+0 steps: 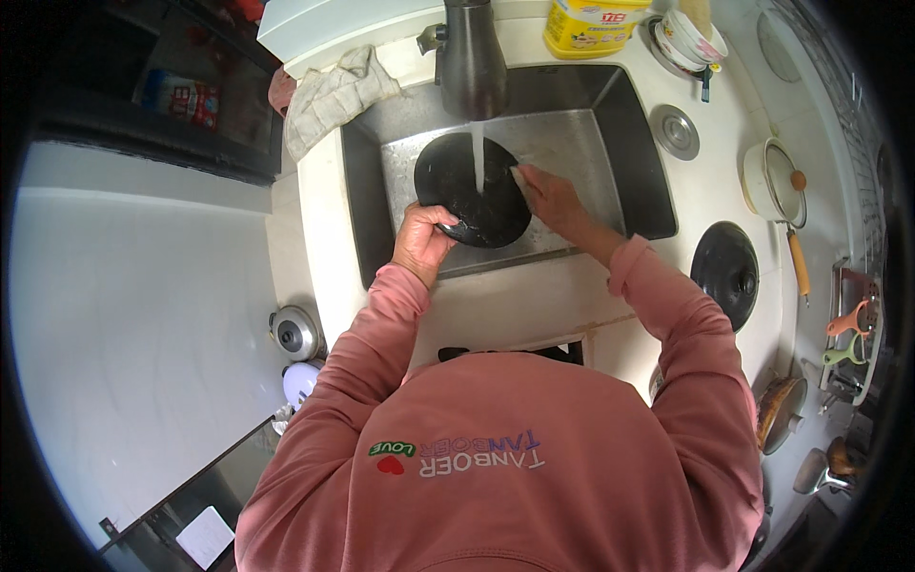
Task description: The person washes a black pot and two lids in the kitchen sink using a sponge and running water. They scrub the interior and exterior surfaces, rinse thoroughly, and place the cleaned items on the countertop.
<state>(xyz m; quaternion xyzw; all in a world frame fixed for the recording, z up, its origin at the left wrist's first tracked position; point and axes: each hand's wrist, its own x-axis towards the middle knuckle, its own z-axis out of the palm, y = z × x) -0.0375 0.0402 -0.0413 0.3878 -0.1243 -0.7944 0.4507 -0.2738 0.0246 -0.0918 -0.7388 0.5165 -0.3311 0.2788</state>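
Observation:
A round black pot or bowl (457, 179) is held over the steel sink (640, 171), its dark surface facing up. Water runs onto it from the dark grey faucet (473, 71). My left hand (425, 239) grips its lower left rim, with the thumb on top. At its right edge, my right hand (554, 200) presses a small pale cloth or sponge (522, 180) against the rim. What the fingers do beneath is hidden.
A grey cloth (336, 96) drapes over the sink's back left corner. Behind stand a yellow jug (590, 32) and stacked bowls (690, 43). On the right counter lie a metal lid (676, 132), a black lid (724, 275) and a cream saucepan (768, 179).

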